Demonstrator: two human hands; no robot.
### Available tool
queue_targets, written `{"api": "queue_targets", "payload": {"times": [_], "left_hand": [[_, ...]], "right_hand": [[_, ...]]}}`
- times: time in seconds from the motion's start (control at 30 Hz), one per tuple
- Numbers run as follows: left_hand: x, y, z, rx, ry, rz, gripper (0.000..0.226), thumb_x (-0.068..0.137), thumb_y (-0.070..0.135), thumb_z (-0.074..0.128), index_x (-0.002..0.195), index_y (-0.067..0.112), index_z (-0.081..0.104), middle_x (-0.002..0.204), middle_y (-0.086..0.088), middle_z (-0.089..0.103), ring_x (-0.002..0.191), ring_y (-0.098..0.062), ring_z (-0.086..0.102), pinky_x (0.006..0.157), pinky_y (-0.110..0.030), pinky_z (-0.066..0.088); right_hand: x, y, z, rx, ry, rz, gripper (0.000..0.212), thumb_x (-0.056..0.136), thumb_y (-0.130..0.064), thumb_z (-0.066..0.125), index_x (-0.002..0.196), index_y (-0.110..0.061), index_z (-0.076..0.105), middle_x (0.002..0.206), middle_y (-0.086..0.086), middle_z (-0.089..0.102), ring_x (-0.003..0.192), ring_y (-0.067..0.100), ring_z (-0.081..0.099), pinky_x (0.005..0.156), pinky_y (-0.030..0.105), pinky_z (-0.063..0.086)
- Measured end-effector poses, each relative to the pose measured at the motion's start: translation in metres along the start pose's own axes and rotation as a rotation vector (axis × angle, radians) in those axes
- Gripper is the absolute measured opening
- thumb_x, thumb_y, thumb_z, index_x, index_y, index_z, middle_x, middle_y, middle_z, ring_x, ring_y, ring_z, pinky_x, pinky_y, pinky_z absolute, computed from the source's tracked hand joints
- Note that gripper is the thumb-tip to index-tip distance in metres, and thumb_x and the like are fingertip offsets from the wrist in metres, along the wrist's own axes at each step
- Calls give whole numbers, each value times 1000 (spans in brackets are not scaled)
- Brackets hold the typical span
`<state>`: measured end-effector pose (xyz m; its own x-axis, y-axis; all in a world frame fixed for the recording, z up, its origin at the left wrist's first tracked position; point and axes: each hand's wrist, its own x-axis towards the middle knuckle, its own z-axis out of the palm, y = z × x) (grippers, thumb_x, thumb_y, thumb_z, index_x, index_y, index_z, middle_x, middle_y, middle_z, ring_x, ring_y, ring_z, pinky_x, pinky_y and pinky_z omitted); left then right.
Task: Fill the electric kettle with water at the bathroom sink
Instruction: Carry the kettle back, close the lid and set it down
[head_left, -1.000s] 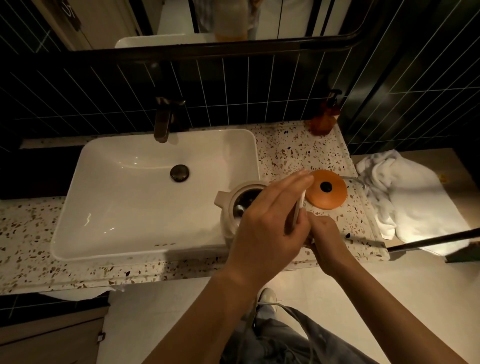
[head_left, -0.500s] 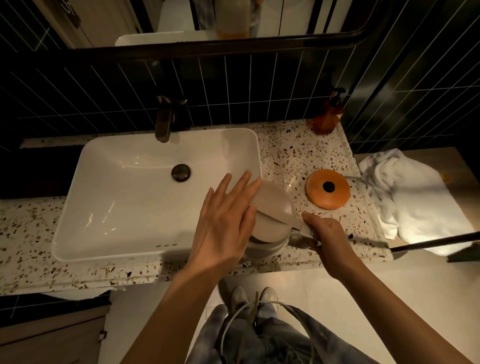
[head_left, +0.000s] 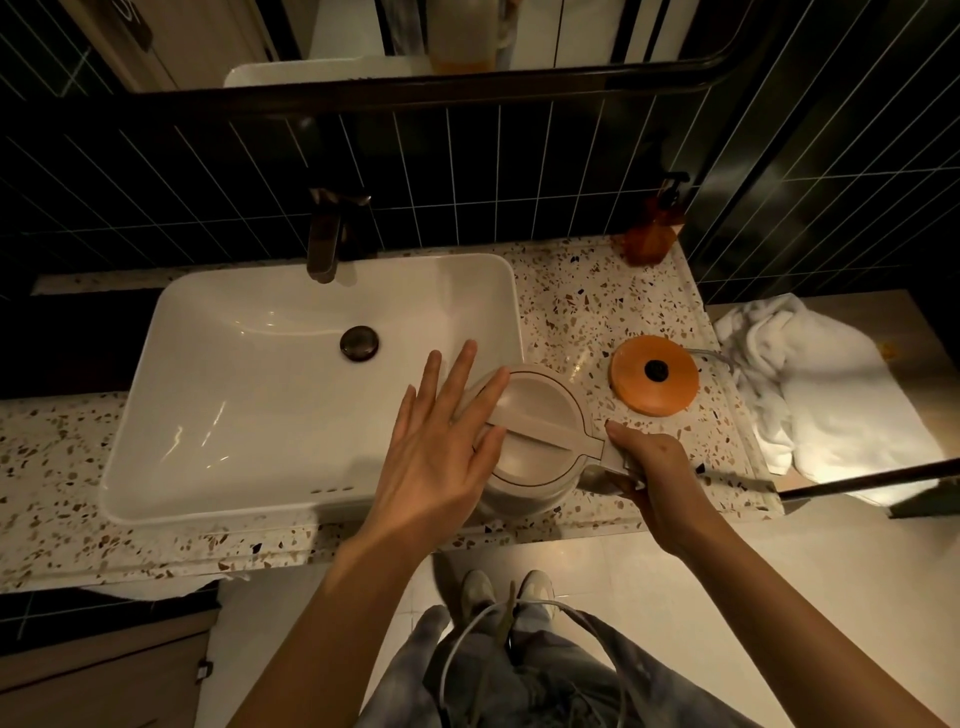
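Note:
A beige electric kettle (head_left: 540, 441) stands on the speckled counter at the sink's right front corner, with its lid down. My right hand (head_left: 649, 470) grips its handle on the right side. My left hand (head_left: 441, 441) lies flat with spread fingers, its fingertips resting on the lid's left edge. The white rectangular sink (head_left: 249, 384) lies to the left, dry-looking, with a dark drain plug (head_left: 359, 342). A dark faucet (head_left: 326, 239) stands at the back of the sink; no water runs from it.
The kettle's round orange base (head_left: 653, 375) sits on the terrazzo counter (head_left: 587, 306) to the right of the kettle. An amber soap dispenser (head_left: 652, 228) stands in the back right corner. A white towel (head_left: 810, 384) lies beyond the counter's right end. A mirror hangs above the dark tiles.
One second ago the kettle's lid stood open with my left hand on it. The lid came down, and my left hand has flattened onto it and slid slightly left.

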<state>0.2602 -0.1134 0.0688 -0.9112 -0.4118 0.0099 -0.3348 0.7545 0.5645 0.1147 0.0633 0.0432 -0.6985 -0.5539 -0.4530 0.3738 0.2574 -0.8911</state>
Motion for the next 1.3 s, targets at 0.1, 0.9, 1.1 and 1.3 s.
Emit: {"api": "queue_targets", "payload": {"times": [0.1,0.9,1.1,1.3], "left_hand": [[-2,5,1,-383,73,-127,74,96,41,52,151,49,2,161,26,-5,145,7,-1,115,-30,11],[20,43,38,-1140,123,-552,63,68,47,66,129,32,56,115,7,70,104,-10,66,82,-26,55],[71,90,72,-1205,113,-507,38,80,29,69,117,29,63,111,3,73,105,-15,68,88,-31,55],[135,122,128,-1311,116,-581,43,71,27,77,113,23,70,118,-8,71,114,-27,64,97,-44,49]], "right_hand": [[-1,-1,2,14,-23,4,108,55,-71,73,98,26,54,102,48,58,99,62,55,91,67,47],[12,-8,-37,139,9,-40,60,76,-42,68,86,17,67,85,36,67,88,50,67,81,48,58],[36,-28,-103,143,71,-116,91,61,-56,75,88,28,53,78,50,49,74,44,57,73,47,45],[77,-40,-177,125,88,-133,48,82,-29,68,42,-21,43,45,-4,32,48,18,30,66,43,33]]}}
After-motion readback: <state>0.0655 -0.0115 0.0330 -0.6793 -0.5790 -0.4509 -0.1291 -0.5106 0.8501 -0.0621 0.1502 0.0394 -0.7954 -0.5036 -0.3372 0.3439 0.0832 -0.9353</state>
